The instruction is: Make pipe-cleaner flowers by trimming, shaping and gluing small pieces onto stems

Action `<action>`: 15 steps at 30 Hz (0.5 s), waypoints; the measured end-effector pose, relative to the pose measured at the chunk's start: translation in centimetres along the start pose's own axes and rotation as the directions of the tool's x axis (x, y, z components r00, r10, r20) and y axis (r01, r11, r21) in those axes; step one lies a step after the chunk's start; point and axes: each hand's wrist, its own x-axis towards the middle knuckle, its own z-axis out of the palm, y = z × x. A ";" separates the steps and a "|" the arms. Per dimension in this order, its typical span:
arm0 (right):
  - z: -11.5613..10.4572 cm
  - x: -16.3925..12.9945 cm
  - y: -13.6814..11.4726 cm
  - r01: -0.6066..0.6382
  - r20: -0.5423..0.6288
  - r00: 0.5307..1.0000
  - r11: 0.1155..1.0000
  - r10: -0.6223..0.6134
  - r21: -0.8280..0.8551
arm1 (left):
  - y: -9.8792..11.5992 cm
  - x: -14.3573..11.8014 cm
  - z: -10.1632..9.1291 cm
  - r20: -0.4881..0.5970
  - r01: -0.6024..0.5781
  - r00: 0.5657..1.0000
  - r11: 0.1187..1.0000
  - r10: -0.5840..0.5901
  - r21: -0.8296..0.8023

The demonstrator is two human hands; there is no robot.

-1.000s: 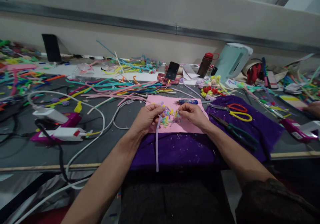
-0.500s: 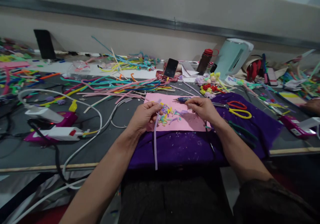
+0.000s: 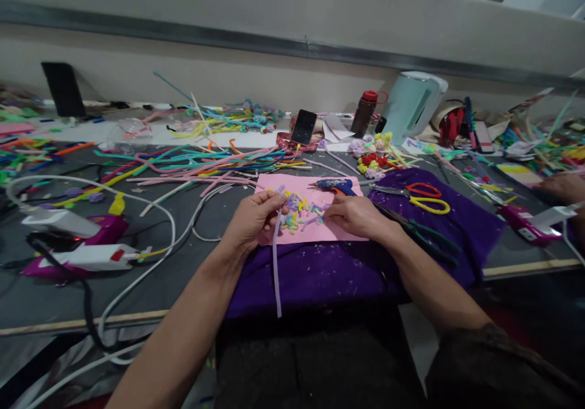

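Observation:
My left hand (image 3: pixel 260 217) is closed in a pinch around a lilac pipe cleaner (image 3: pixel 276 269), whose long end hangs down over the purple cloth (image 3: pixel 311 281). My right hand (image 3: pixel 350 215) is low over the pink sheet (image 3: pixel 269 182), fingertips together beside a scatter of short cut pipe cleaner pieces (image 3: pixel 295 220) in yellow, lilac and green. Whatever may be between those fingertips is too small to make out. A blue glue gun (image 3: pixel 336 184) with an orange part lies on the sheet just beyond my right hand.
Scissors with red and yellow handles (image 3: pixel 427 199) and green-handled pliers (image 3: pixel 429 241) lie right. Long pipe cleaners (image 3: pixel 214 160) cover the back left; cables (image 3: pixel 171 214) loop in front. A phone (image 3: pixel 304 127), bottle (image 3: pixel 365 113) and kettle (image 3: pixel 415 107) stand behind. Another person's hand (image 3: pixel 562 188) is at far right.
My right hand has come left and down onto the cut pieces, uncovering the glue gun on the sheet. My left hand still holds the lilac pipe cleaner. The view has shifted slightly.

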 end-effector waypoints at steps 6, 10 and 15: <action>0.0 -0.1 2.4 -0.127 -0.149 0.980 0.991 0.130 0.035 | 0.0 0.0 -0.1 0.036 0.030 0.999 0.999 -0.031 0.009; 0.5 0.8 1.4 -0.158 -0.064 0.987 0.960 0.147 -0.231 | -0.1 0.0 -0.1 0.047 0.026 0.999 0.999 -0.027 0.021; 0.5 1.1 -0.6 -0.073 0.033 0.996 0.951 0.086 -0.299 | -0.1 -0.1 -0.1 0.044 0.023 0.999 0.999 -0.024 0.024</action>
